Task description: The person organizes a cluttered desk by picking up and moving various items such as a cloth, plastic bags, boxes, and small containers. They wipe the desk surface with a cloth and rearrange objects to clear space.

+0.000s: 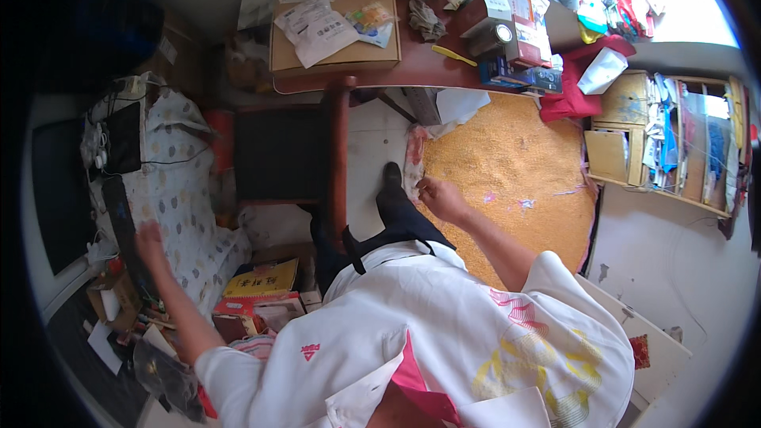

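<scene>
My left hand (150, 239) is blurred, above or beside a long black object (122, 226) that looks like a keyboard; whether they touch I cannot tell. Under that object lies a white spotted cloth (184, 184) draped over a table. My right hand (441, 199) hangs in the air with its fingers curled, and no object shows in it. Beneath it is the left edge of an orange-yellow, grainy spread (505, 154) with a pink and white border. One dark shoe (392, 172) stands on the pale floor by that border.
A wooden chair with a black seat (279, 151) stands close before me. Beyond it, a red-brown table (416, 56) bears a cardboard box (333, 56), a yellow comb-like item (453, 55) and bottles. Notebooks (261, 279) are stacked at left; a wooden shelf (615, 101) stands at right.
</scene>
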Demonstrator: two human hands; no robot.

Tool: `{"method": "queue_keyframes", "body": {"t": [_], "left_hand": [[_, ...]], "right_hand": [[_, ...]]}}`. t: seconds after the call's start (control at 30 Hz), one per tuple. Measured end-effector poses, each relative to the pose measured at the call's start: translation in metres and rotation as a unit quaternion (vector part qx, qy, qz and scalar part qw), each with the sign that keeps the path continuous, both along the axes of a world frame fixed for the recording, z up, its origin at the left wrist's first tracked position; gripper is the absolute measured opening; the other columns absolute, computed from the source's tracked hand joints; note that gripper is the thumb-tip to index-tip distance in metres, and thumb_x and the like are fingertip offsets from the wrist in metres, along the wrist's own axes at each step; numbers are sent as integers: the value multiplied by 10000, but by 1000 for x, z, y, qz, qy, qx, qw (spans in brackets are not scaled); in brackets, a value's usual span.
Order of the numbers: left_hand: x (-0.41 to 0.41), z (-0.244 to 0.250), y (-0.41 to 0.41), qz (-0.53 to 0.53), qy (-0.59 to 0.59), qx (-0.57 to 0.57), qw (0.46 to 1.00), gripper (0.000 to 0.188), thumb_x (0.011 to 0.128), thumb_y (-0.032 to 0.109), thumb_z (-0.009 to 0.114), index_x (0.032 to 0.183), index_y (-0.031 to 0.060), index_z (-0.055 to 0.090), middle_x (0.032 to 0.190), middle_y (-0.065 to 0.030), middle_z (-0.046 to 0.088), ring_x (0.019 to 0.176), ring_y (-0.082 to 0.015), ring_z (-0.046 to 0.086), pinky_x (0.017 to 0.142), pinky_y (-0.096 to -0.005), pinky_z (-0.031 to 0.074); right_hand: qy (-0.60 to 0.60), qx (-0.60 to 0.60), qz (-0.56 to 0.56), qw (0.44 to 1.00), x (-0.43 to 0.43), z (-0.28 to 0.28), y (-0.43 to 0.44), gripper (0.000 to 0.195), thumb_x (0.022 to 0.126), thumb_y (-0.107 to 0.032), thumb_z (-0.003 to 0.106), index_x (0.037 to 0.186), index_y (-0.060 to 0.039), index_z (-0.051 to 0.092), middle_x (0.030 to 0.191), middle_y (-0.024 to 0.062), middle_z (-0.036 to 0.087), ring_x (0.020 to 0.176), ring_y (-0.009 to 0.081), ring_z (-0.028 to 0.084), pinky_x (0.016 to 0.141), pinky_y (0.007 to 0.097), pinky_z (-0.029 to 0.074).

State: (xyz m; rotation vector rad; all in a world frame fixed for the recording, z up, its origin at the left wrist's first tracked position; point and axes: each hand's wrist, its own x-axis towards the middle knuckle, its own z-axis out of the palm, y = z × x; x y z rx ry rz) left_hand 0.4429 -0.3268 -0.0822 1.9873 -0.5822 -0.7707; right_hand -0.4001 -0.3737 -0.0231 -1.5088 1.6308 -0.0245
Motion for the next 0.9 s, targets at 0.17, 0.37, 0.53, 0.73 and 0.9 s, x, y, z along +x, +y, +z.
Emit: {"method": "queue_keyframes", "body": {"t": [0.17,0.37,0.53,0.73,0.9], "left_hand": [[-296,27,42,-45,172,2,984,441,1053,263,603,1424,38,531,1216,-125,702,1059,-193,686,879,-296,549],[-507,62,19,-151,156,112,970,368,1060,185,549,1389,19,554,1217,-143,716,1074,-162,687,894,-298,554],[-546,36,5,-190,39,88,977,407,1010,177,624,1368,-2,552,1266,-199,682,1138,-293,679,1000,-359,525],[-564,2,-15,-291,-129,137,938,631,877,227,772,1398,-16,514,1342,-268,597,1236,-416,591,1051,-460,483],[-540,-13,-41,-349,-109,170,915,701,836,258,807,1405,-22,508,1361,-279,582,1255,-442,573,1062,-470,474]], "right_hand": [[-17,-14,-24,999,-92,3,-20,240,1015,-172,592,1183,-24,678,967,191,756,903,297,745,807,410,576],[-40,-37,-55,997,-157,-19,-37,242,987,-181,600,1163,-47,696,956,221,745,902,376,735,816,437,571],[-41,11,-49,998,-151,-24,-36,255,987,-169,604,1184,-33,689,943,211,753,895,322,749,808,400,573],[-8,25,-7,1000,-137,-13,-61,270,979,-190,609,1189,-40,688,1019,240,748,977,373,734,850,437,574],[41,-38,-16,998,-153,12,-121,300,987,-183,617,1235,-20,658,1006,218,750,929,321,736,826,413,571]]}}
